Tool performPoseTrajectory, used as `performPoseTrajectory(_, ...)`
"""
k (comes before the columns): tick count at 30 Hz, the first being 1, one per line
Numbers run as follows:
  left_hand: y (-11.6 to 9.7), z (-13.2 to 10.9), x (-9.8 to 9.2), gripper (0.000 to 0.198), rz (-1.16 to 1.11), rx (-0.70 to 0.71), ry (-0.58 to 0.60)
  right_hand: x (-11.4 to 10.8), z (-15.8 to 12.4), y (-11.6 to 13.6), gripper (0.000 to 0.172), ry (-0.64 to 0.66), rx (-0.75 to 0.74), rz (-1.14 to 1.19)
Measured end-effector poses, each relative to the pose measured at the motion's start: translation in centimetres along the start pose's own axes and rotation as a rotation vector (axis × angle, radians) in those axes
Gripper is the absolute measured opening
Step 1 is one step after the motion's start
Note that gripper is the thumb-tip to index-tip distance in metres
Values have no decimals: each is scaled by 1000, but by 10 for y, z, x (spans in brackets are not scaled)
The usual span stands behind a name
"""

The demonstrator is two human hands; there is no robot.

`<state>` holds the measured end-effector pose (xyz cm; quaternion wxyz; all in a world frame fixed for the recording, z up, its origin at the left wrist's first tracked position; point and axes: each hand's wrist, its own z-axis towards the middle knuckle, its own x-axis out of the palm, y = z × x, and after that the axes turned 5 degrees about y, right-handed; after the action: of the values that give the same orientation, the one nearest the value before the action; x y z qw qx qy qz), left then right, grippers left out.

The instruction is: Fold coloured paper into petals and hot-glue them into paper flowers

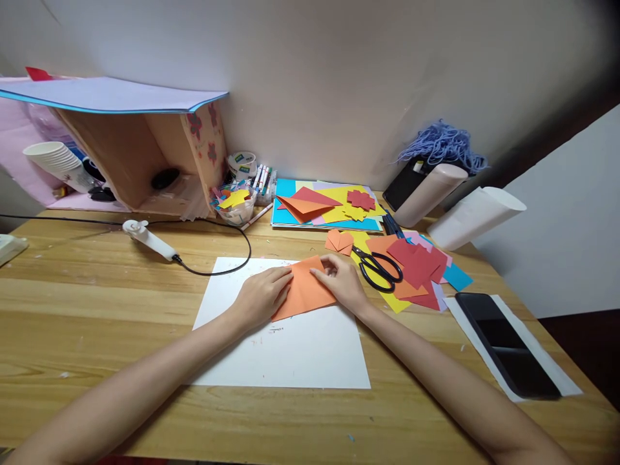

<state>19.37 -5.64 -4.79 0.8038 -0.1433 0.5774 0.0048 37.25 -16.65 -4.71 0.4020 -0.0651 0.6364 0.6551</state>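
A sheet of orange paper (306, 290) lies tilted on a larger white sheet (290, 361). My left hand (261, 296) presses on its left edge, fingers bent together against it. At the upper right corner, my right hand (343, 283) pinches the orange paper, thumb on top and the other fingers behind the edge. Just beyond that hand is a folded orange paper heart (338, 241). Black-handled scissors (380, 268) rest to its right on coloured paper pieces (419, 261).
A phone (506, 345) lies on white paper at right. Behind are stacked coloured sheets (285, 190), a tub of scraps (236, 206), markers (264, 177) and two paper rolls (472, 219). At left stand an open box (206, 145) and a white corded tool (149, 240).
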Motion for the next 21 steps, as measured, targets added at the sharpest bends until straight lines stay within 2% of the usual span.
performPoseTrajectory(5,0,0,0,31,19,8,15,0,-2,0,13,-11,-157,-105)
performPoseTrajectory(12,-1,2,-2,31,40,22,65,-1,-8,0,26,106,-428,-190)
performPoseTrajectory(21,0,1,0,30,54,-8,73,1,-9,0,23,205,-584,-331)
